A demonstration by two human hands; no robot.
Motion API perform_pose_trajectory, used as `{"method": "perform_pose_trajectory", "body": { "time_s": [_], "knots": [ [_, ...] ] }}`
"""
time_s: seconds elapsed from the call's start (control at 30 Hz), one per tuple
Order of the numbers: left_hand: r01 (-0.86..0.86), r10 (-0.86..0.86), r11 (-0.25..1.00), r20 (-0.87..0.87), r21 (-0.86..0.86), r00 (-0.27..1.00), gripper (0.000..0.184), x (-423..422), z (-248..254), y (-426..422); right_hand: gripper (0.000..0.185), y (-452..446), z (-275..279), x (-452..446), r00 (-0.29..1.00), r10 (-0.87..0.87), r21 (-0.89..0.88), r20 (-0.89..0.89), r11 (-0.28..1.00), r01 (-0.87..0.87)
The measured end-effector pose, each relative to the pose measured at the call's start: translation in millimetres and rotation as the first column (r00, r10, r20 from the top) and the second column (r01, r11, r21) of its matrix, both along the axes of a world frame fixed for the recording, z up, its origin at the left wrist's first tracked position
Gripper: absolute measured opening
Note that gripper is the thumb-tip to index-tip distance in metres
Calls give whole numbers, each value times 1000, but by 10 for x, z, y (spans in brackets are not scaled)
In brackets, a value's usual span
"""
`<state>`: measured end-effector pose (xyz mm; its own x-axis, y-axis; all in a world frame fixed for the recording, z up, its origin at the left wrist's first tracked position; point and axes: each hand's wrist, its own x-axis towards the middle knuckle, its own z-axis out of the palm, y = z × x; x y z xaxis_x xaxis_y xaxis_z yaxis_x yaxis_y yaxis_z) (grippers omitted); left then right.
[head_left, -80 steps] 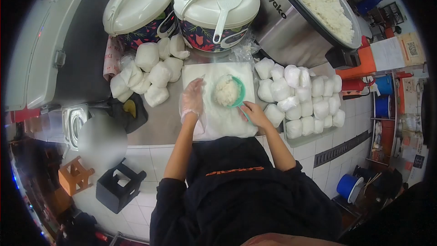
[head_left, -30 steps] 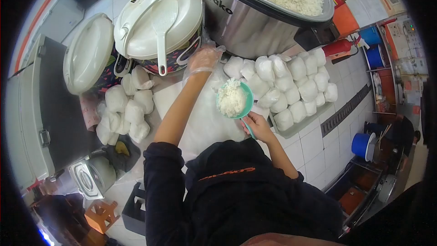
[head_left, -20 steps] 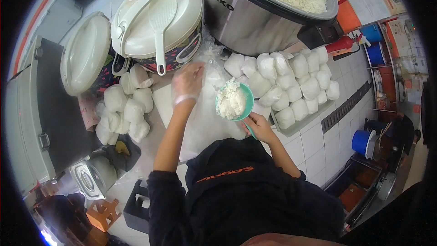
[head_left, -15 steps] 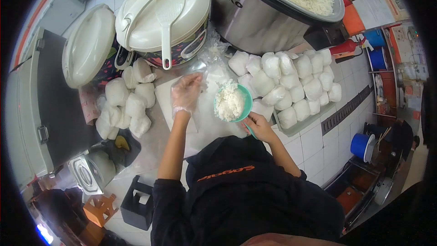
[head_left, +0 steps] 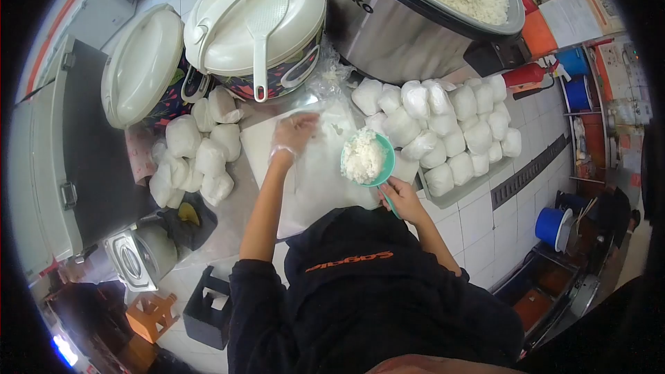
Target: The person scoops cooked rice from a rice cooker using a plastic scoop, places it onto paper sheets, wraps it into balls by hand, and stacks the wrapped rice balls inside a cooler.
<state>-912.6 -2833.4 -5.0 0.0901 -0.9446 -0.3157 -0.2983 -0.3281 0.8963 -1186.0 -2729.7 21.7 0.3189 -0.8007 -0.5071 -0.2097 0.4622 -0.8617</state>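
My right hand [head_left: 403,201] grips the handle of a green scoop [head_left: 388,159], which is heaped with cooked white rice [head_left: 363,156]. The scoop hangs over the right side of the white sheets [head_left: 312,190] on the work surface. My left hand [head_left: 296,133], in a clear plastic glove, is over the upper part of these sheets. Its fingers are loosely bent and slightly apart, somewhat blurred, and I see nothing held in them. To the right, many wrapped white rice portions [head_left: 443,125] are stacked on a tray [head_left: 460,194].
A large rice cooker [head_left: 395,34] full of rice stands at the top. Beside it are two lidded containers [head_left: 228,28] [head_left: 142,69], one with a white rice paddle [head_left: 260,48] on its lid. More wrapped portions [head_left: 197,149] lie at left. A black crate [head_left: 208,312] stands below.
My right hand and the loaded scoop have shifted a little to the right. My left hand has moved slightly up and right over the sheets. The whole view has also shifted slightly.
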Motion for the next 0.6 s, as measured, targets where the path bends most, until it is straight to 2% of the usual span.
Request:
{"method": "perform_pose_trajectory", "body": {
  "time_s": [0.07,0.17,0.27,0.37,0.47,0.57,0.6],
  "knots": [
    [57,-59,997,33,58,998,24,-47,-52,34,20,21,16,-2,1000,-24,3,13,1000,24],
    [0,-21,994,201,106,979,21,-139,-11,72,20,52,-1,7,1000,-18,-15,0,1000,18],
    [180,-108,980,549,-80,829,22,-169,29,113,19,95,-98,-13,1000,15,-45,-24,999,-16],
    [489,-254,867,754,-100,605,22,-170,-80,178,20,121,-162,-29,999,41,-64,-25,997,-43],
    [390,-310,920,545,-34,779,20,-187,-113,204,20,128,-105,-16,999,23,-32,-28,999,-24],
    [340,-326,937,558,83,763,19,-240,-6,151,21,131,-87,-11,999,14,-14,-32,1000,-15],
    [331,-299,943,536,39,789,19,-275,17,122,21,143,-86,-11,999,5,-5,-33,1000,-5]
  ]
}}
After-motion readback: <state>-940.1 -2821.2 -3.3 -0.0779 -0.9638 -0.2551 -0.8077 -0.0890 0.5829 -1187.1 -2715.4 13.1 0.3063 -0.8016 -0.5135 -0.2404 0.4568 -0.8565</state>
